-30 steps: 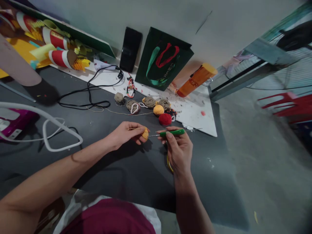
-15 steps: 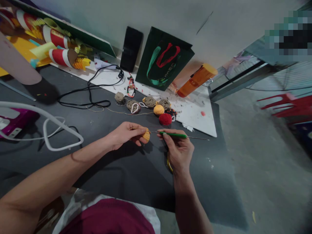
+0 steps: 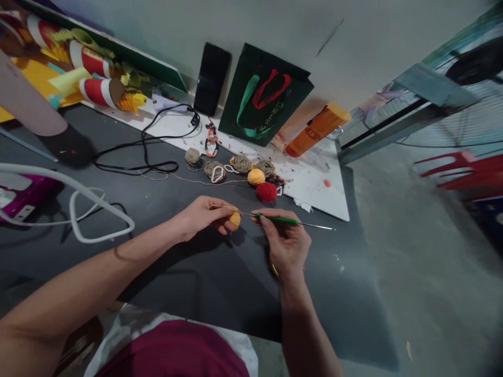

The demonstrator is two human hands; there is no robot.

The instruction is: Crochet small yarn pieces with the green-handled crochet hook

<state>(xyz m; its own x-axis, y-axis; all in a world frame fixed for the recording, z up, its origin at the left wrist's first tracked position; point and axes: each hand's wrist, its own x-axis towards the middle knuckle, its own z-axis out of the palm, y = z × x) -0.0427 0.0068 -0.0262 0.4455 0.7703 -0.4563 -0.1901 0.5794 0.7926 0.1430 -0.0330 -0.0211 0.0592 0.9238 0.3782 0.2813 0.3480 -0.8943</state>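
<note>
My left hand is closed around a small yellow crochet piece, pinched between thumb and fingers, with a strand of yarn over the fingers. In my right hand is a crochet hook with a green handle, held like a pen. Its thin metal tip reaches the top of the yellow piece; whether it sits inside a stitch is too small to tell. A second metal end points out to the right. Under my right hand lies a partly hidden yellow ring-shaped thing.
Beyond my hands lie a yellow yarn ball, a red yarn ball and several brown yarn bundles. Farther back stand a phone, a dark green paper bag and an orange bottle. A black cable curls at left.
My right hand has shifted slightly left with the crochet hook, and the hook's handle has tilted a little. My left hand stays nearly still with the yellow crochet piece.
</note>
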